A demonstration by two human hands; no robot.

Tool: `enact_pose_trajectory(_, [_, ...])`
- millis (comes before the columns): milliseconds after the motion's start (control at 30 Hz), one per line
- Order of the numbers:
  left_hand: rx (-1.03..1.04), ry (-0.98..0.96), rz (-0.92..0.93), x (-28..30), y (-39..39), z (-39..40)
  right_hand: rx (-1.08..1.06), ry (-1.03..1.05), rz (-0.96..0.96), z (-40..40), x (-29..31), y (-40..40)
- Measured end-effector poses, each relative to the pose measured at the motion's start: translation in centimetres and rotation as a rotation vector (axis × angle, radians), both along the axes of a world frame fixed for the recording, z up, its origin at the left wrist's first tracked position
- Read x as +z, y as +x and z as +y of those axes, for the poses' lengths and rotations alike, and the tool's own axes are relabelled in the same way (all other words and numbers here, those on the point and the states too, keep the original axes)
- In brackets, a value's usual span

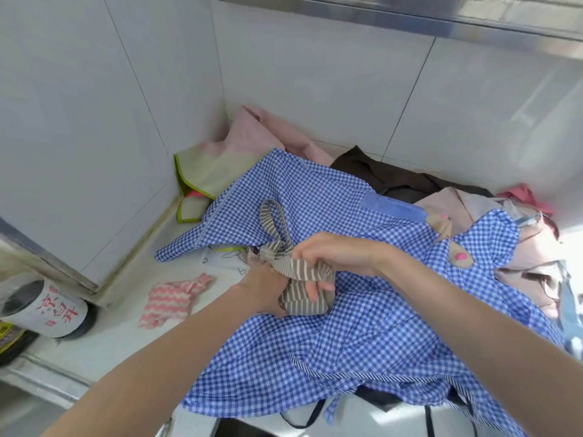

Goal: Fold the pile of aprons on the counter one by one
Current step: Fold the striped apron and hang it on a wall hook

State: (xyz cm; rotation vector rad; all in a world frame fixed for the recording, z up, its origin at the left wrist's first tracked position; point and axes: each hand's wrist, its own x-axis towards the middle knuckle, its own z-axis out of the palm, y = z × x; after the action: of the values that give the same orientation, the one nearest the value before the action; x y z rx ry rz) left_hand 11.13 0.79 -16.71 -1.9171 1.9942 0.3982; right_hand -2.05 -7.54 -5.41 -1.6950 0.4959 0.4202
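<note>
Both hands, left hand (268,288) and right hand (328,257), grip a striped apron (296,279).

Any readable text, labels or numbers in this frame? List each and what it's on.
White jar at the left edge of the counter: red Chinese characters, too blurred to read with confidence.
Yellow label below the jar: print too small and cut off to read.
White cloth under the blue gingham apron: black line drawing, no legible words.

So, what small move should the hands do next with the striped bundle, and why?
Probably set the striped bundle, which both the left hand and right hand grip, aside on the counter. It looks folded already, and it lies on the unfolded blue checked apron.
</note>
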Motion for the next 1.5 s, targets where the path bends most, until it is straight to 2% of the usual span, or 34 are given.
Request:
enact_pose_trajectory(100, [0.015, -0.039, 0.030, -0.5, 0.6, 0.0, 0.028, -0.143, 0.054, -0.1, -0.1, -0.6])
enact_pose_trajectory(233, [0.069, -0.050, 0.066, -0.2, 1.0, 0.1, 0.246, -0.488, 0.292, 1.5, -3.9, -1.2])
enact_pose_trajectory(367, [0.042, -0.072, 0.076, -0.4, 0.8, 0.4, 0.117, -0.501, 0.379, 3.2, -8.6, -2.3])
enact_pose_trajectory(467, [-0.023, 0.000, -0.060, -1.6, 0.1, 1.1, 0.056, -0.489, 0.373, 3.5, -10.1, -2.6])
enact_pose_trajectory(533, [-0.004, -0.037, -0.099, -1.8, -0.3, 1.2, 0.043, -0.525, 0.363, 3.4, -10.4, -2.6])
enact_pose_trajectory(700, [0.178, -0.205, 0.139, 0.4, 1.4, -0.2, -0.022, -0.622, 0.366, 1.3, -7.9, -1.5])
enact_pose_trajectory(800, [0.235, -0.210, 0.152, 2.1, 1.6, -1.2, -0.012, -0.701, 0.386, -0.1, -6.1, -1.2])
enact_pose_trajectory(933, [0.233, -0.266, 0.166, 4.0, 1.5, -1.7, -0.149, -0.550, 0.259, -1.2, -4.1, -1.3])
enact_pose_trajectory(1000, [0.253, -0.275, 0.210, 4.7, 2.1, -1.8, -0.241, -0.565, 0.208, -1.4, -4.0, -1.2])
enact_pose_trajectory(1100, [0.239, -0.264, 0.255, 5.5, 2.9, -2.1, -0.257, -0.630, 0.183, -1.6, -4.1, -0.8])
enact_pose_trajectory(1200, [0.272, -0.297, 0.221, 6.6, 3.5, -2.5, -0.267, -0.659, 0.204, -2.8, -2.8, 0.0])
enact_pose_trajectory(1300, [0.272, -0.409, 0.151, 8.5, 3.8, -3.2, -0.254, -0.654, 0.237, -4.4, -1.4, 0.5])
enact_pose_trajectory(1333, [0.260, -0.441, 0.137, 9.1, 3.8, -3.4, -0.254, -0.610, 0.230, -4.7, -0.9, 0.4])
enact_pose_trajectory(1400, [0.240, -0.462, 0.171, 10.0, 3.8, -3.6, -0.309, -0.347, 0.215, -5.3, -0.2, 0.1])
enact_pose_trajectory(1433, [0.238, -0.451, 0.220, 10.2, 4.0, -3.6, -0.327, -0.207, 0.201, -5.6, -0.1, -0.1])
enact_pose_trajectory(1500, [0.246, -0.420, 0.347, 10.9, 4.7, -3.5, -0.335, -0.099, 0.147, -5.9, 0.2, -0.5])
